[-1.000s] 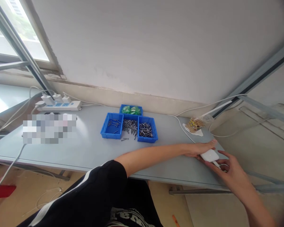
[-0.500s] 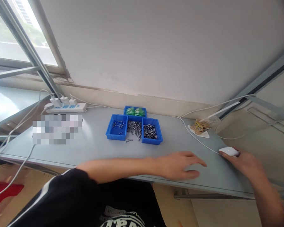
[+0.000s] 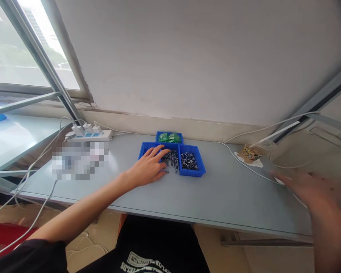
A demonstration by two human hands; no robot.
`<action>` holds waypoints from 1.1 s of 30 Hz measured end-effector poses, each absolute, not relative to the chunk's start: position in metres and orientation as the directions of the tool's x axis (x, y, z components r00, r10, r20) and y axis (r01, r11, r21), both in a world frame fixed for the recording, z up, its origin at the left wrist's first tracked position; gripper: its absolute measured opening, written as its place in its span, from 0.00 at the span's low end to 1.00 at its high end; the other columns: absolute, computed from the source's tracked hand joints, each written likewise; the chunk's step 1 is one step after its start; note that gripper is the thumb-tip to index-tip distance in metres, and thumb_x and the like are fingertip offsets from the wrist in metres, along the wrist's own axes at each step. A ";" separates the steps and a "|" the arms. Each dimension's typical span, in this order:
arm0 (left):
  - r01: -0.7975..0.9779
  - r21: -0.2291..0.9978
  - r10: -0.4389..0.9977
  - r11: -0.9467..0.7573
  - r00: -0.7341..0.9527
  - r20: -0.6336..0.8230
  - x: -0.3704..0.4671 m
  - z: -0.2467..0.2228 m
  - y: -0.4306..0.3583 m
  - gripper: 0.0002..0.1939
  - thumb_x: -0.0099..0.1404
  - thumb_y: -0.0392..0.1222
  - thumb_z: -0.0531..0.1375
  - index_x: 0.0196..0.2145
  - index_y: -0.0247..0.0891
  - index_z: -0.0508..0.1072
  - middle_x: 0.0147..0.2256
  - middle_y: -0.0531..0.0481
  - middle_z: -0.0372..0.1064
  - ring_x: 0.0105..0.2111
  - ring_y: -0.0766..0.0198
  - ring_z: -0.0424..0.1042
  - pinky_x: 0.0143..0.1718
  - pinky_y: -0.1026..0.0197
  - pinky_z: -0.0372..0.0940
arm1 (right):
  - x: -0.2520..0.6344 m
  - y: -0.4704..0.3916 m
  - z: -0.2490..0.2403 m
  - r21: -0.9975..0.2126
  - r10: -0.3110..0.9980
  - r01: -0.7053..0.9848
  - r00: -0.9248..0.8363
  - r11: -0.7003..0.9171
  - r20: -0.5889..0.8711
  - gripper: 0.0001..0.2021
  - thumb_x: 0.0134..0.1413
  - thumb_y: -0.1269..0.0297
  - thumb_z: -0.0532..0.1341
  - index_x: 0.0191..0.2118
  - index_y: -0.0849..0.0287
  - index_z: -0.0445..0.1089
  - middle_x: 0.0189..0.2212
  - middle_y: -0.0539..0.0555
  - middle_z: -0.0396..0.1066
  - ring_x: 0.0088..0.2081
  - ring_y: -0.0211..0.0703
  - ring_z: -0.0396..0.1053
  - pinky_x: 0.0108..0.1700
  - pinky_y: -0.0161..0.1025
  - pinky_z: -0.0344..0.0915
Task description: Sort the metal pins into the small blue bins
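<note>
My left hand (image 3: pixel 150 167) reaches over the left blue bin (image 3: pixel 143 146) with its fingers spread, hiding most of that bin. Its fingertips are beside a pile of small metal screws (image 3: pixel 172 157) lying between two bins; whether they touch any is unclear. Just right of the pile, another blue bin (image 3: pixel 199 172) holds many more dark metal screws. At the desk's right end, my right hand (image 3: pixel 312 189) is smeared by motion. Partly hidden under its fingers is a small white object (image 3: pixel 280 182); I cannot tell whether it is held.
Behind the bins is a small blue bin (image 3: pixel 182 136) with green packets. A white power strip (image 3: pixel 102 135) with plugs stands at the back left, near a pixelated patch. A clear container (image 3: pixel 252 151) with small parts sits right, beside a white cable (image 3: pixel 233 153). Metal posts frame the desk.
My left hand has swung from the right front of the desk to the left bin. My right hand has shifted over the white object, now mostly covered. The view has moved slightly.
</note>
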State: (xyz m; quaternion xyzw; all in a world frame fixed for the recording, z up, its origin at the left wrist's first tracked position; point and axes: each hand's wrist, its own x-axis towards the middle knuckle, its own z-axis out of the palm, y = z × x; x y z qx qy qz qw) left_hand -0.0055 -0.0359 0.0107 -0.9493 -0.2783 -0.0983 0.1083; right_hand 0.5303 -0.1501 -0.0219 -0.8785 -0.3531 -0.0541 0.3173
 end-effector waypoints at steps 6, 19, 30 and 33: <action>0.562 -0.230 0.513 -0.794 0.823 0.243 0.003 -0.008 -0.041 0.12 0.71 0.44 0.60 0.38 0.40 0.83 0.72 0.48 0.51 0.75 0.45 0.41 0.73 0.39 0.43 | 0.373 -0.164 0.004 -0.299 0.755 0.923 0.015 0.241 0.656 0.09 0.67 0.55 0.59 0.40 0.52 0.75 0.31 0.52 0.76 0.28 0.44 0.70 0.35 0.41 0.63; 0.541 -0.223 0.433 -0.811 0.812 0.392 0.012 -0.013 -0.029 0.08 0.69 0.39 0.61 0.36 0.34 0.80 0.61 0.37 0.66 0.67 0.45 0.58 0.71 0.42 0.53 | 0.219 -0.031 0.032 0.141 0.279 0.724 -0.428 0.675 0.860 0.09 0.67 0.70 0.57 0.34 0.56 0.71 0.22 0.47 0.70 0.25 0.38 0.62 0.32 0.39 0.56; 0.458 -0.073 0.292 -0.886 0.672 0.680 -0.020 -0.008 -0.001 0.07 0.76 0.41 0.57 0.43 0.38 0.74 0.46 0.44 0.74 0.46 0.57 0.73 0.51 0.52 0.68 | 0.210 -0.043 0.004 0.276 0.343 0.769 -0.535 0.577 0.772 0.08 0.70 0.69 0.57 0.46 0.61 0.74 0.36 0.56 0.78 0.37 0.45 0.69 0.40 0.43 0.58; 0.451 -0.009 0.311 -0.892 0.630 0.712 -0.022 -0.014 -0.006 0.06 0.76 0.41 0.58 0.44 0.38 0.73 0.45 0.45 0.74 0.44 0.59 0.73 0.50 0.55 0.68 | 0.207 -0.045 0.001 0.275 0.354 0.742 -0.567 0.612 0.744 0.08 0.70 0.70 0.56 0.44 0.61 0.74 0.36 0.56 0.77 0.37 0.44 0.68 0.40 0.43 0.58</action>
